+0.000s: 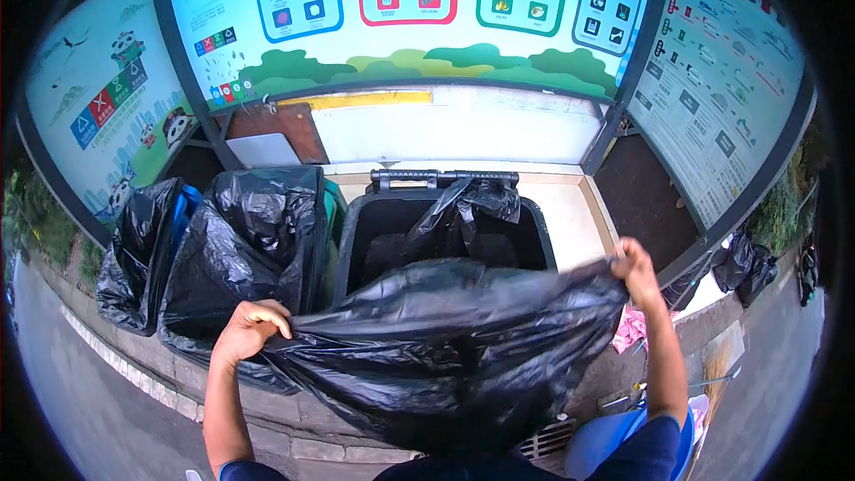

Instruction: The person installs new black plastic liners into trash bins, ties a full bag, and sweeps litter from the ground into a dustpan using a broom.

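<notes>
A large black plastic bag (441, 347) is stretched wide between my two hands, its top edge raised and slightly blurred. My left hand (250, 331) grips one upper corner, and my right hand (633, 270) pinches the opposite corner, a little higher. Behind the bag stands a black wheeled bin (344, 247) with its mouth uncovered. Another crumpled black plastic bag (491, 200) hangs over that bin's rear edge by the handle bar. The held bag hides the front of the bin.
Two bins lined with black bags (247, 247) (137, 260) stand at left. A blue tub (594, 444) is at lower right, near a straw broom (716, 371) and pink cloth (629, 329). Illustrated sorting panels (414, 53) surround the bins. Filled black bags (745, 267) lie at far right.
</notes>
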A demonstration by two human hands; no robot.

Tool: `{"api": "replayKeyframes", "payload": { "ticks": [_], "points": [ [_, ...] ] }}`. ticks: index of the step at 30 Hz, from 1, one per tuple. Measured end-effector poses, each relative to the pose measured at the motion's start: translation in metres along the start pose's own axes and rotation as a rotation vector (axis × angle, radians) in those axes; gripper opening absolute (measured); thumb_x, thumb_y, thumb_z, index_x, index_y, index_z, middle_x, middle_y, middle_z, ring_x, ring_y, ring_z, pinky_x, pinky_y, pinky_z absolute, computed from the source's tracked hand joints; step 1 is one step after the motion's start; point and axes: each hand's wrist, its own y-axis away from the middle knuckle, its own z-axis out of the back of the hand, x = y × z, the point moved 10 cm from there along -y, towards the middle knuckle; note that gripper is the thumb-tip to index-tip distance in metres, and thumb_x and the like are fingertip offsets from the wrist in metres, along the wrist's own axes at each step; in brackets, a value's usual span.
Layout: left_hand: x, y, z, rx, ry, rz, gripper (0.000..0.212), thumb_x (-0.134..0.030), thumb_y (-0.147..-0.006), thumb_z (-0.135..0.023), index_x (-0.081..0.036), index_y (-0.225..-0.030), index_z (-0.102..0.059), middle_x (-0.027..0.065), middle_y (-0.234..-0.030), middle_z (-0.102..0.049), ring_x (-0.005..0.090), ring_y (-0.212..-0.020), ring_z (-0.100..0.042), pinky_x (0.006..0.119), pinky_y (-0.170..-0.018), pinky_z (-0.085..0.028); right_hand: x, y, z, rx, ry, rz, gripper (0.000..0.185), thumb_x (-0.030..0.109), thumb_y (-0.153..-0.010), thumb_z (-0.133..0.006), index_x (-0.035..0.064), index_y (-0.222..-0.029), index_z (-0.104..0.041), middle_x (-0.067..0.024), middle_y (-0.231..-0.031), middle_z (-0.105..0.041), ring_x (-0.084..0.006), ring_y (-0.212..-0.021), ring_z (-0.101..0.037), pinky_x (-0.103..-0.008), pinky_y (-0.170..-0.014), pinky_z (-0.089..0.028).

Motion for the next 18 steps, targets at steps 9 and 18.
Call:
{"api": "replayKeyframes", "payload": {
  "ticks": [9, 18],
  "points": [
    [0.039, -0.182, 0.002, -0.252, -0.494, -0.248, 0.028, 0.014, -0.066, -0.044, -0.001, -0.078, -0.064, 0.0144, -0.085, -0.063, 0.0301, -0.082, -0.062, 0.033, -0.075, -0.048, -0.03, -0.1, -0.028, 0.344, 0.201, 0.265, 0.013, -0.005, -0.065, -0.047, 0.0013, -0.064, -0.059, -0.0083, -0.077, -0.059, -0.0196, -0.076, -0.059, -0.0318, -0.07, -0.046],
    [0.065, -0.322, -0.012, -0.379, -1.047, -0.103, 0.046, 0.005, -0.073, -0.046, -0.017, -0.112, -0.059, 0.0093, -0.101, -0.06, 0.031, -0.085, -0.062, 0.039, -0.072, -0.05, -0.04, -0.218, -0.082, 0.033, 1.131, 0.401, 0.041, 0.005, -0.073, -0.046, 0.016, -0.11, -0.062, -0.0134, -0.093, -0.06, -0.032, -0.088, -0.06, -0.0406, -0.079, -0.047]
  ]
}}
